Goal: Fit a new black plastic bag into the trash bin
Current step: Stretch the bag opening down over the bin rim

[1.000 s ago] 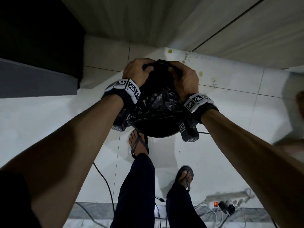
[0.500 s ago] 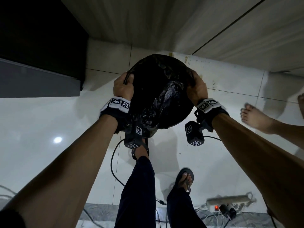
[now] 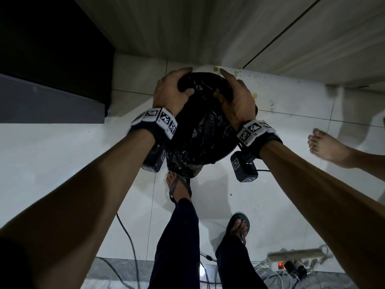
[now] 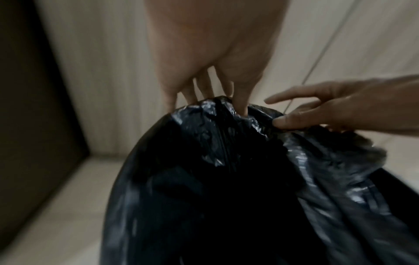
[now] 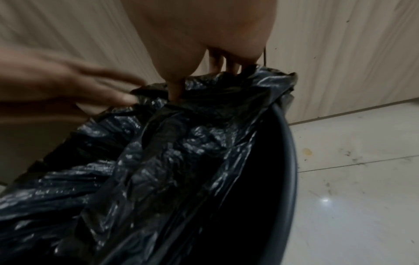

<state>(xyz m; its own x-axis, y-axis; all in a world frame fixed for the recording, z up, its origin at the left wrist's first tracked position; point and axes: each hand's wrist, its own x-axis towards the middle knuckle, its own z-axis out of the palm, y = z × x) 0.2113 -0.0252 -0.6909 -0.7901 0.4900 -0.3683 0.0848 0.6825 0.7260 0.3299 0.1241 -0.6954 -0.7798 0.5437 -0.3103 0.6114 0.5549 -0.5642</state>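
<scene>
A round dark trash bin (image 3: pixel 226 156) stands on the white tiled floor by the wall, its rim (image 5: pixel 289 161) bare on the right side. A crinkled black plastic bag (image 3: pixel 200 140) fills its mouth and hangs over the near edge. My left hand (image 3: pixel 173 90) grips the bag's bunched edge at the far side, thumb (image 4: pixel 240 105) tucked into the plastic (image 4: pixel 226 161). My right hand (image 3: pixel 236 99) pinches the same edge just beside it, thumb (image 5: pixel 175 89) pressed into the bag (image 5: pixel 158 161), index finger straight. The bin's inside is hidden.
A pale wall (image 3: pixel 208 28) runs right behind the bin; a dark cabinet (image 3: pixel 52 49) stands at the left. My sandalled feet (image 3: pixel 179 184) (image 3: pixel 238 226) are just below the bin. Another person's bare foot (image 3: pixel 329 147) is at the right. A power strip (image 3: pixel 295 254) and cables (image 3: pixel 127 236) lie near me.
Half a second ago my hands held the bag apart at the rim's left and right sides; both have come together at the far edge. The other person's foot stays at the right.
</scene>
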